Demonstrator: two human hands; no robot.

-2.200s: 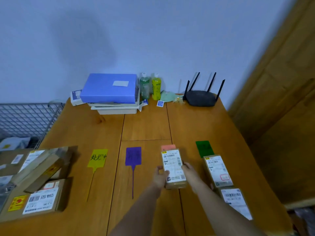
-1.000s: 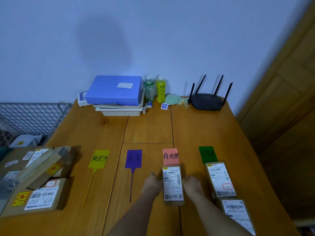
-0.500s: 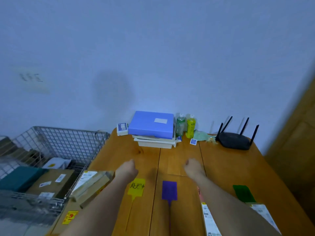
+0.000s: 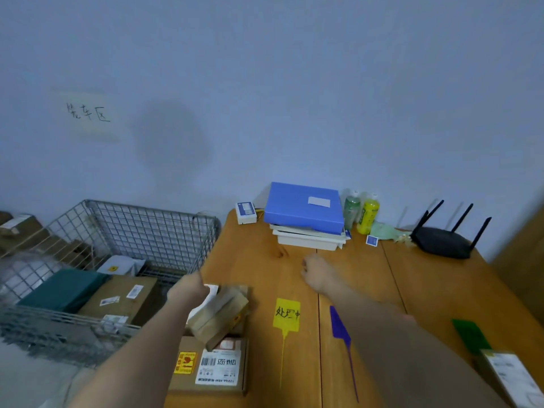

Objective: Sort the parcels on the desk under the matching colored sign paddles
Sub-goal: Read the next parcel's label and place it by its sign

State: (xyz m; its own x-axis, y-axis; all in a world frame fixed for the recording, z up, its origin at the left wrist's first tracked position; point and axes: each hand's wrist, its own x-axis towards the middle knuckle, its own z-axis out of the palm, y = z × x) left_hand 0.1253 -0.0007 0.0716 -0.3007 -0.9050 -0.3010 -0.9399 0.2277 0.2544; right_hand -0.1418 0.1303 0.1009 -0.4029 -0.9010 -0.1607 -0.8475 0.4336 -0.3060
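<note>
On the wooden desk (image 4: pixel 426 278) lie a yellow sign paddle (image 4: pixel 287 315), a purple paddle (image 4: pixel 338 326) partly under my right forearm, and a green paddle (image 4: pixel 469 335). The red paddle is hidden by my arm. A pile of cardboard parcels (image 4: pixel 219 315) sits at the desk's left edge, with a flat labelled parcel (image 4: pixel 216 368) in front. One labelled parcel (image 4: pixel 509 378) lies below the green paddle. My left hand (image 4: pixel 188 290) hovers at the top of the pile, fingers curled, holding nothing. My right hand (image 4: pixel 316 272) is a loose fist above the desk, empty.
A wire basket (image 4: pixel 153 231) with boxes and a dark green package (image 4: pixel 63 291) stands left of the desk. At the back are a blue folder on white trays (image 4: pixel 304 209), two bottles (image 4: pixel 360 212), a black router (image 4: pixel 441 244) and a small white box (image 4: pixel 245 212).
Both hands let go of the parcel under the red paddle and lifted. The view swung up and left; my left hand moved onto the parcel pile.
</note>
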